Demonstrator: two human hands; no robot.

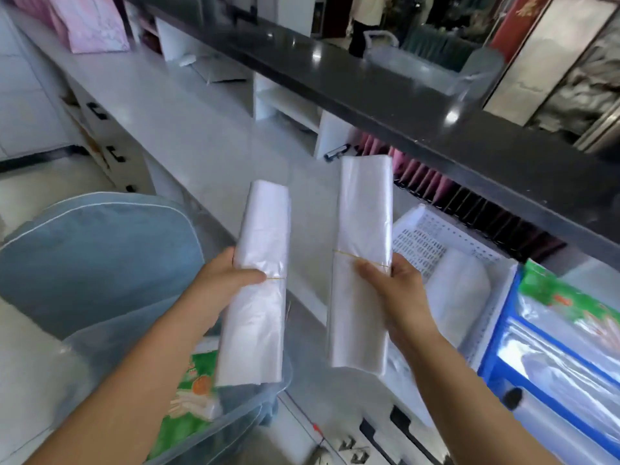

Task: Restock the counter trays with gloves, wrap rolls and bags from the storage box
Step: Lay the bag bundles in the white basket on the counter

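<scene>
My left hand [218, 280] is closed around one banded bundle of clear bags [258, 283], held above the storage box [100, 357]. My right hand [396, 293] grips a second bundle [362, 256] just left of the white tray [432, 243].

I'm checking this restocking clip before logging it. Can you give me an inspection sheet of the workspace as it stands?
Surface: white counter, mostly bare, under a black upper ledge.
Job's things: two banded bag bundles, left bundle and right bundle, both held in the air; white tray holding clear bags; blue tray with wrapped packs; clear storage box at lower left, a green pack inside.
Clutter: paper sheets on the far counter.
Grippers: left hand grips the left bundle; right hand grips the right bundle.
Cables: nothing seen.
Surroundings: blue chair; clear bin on the ledge; a person standing far behind.
</scene>
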